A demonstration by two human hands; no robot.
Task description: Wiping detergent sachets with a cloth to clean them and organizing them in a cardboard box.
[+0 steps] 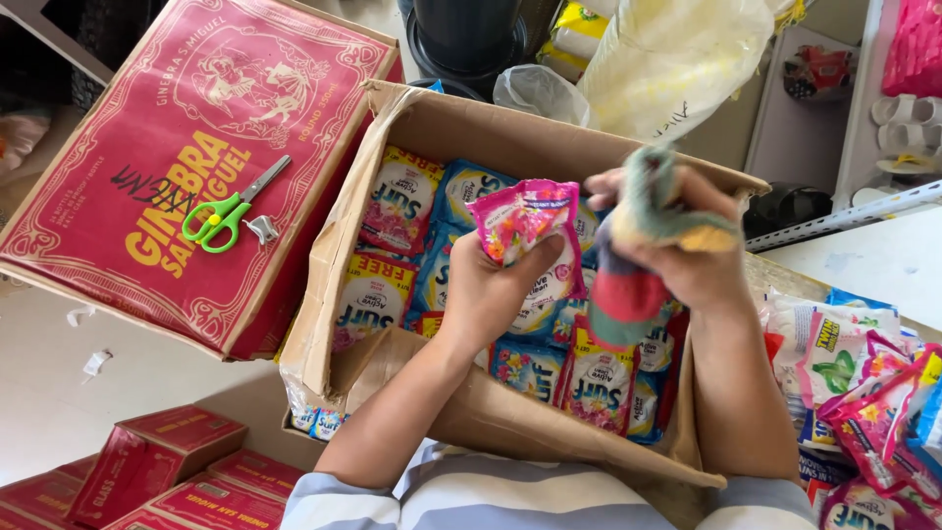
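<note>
1. Setting: cluttered stockroom floor, pale tiles. Shelving at right, plastic bags up top, red cartons around.
2. Left hand (486, 290): closed on a pink sachet (525, 221), thumb on top, sachet held up over the open cardboard box (329, 265).
3. Right hand (687, 245): closed around a bunched multicoloured cloth (638, 255) with red, green and yellow bands. It is motion-blurred, so the exact finger positions can't be read.
4. Pose: both forearms reach in from the bottom edge over the near box flap. The hands sit close together above the right half of the box, with sachet and cloth just beside each other.
5. Progress, judging from layout: the box is still packed with blue, yellow and pink detergent sachets (402, 201) in rows. A loose pile of sachets (863, 393) lies outside at right. Most of the contents remain inside.
6. Outward: large red flat carton (147, 108) to the left of the box, with green-handled scissors (231, 208) lying on it. Small red boxes (157, 461) are stacked at bottom left.
</note>
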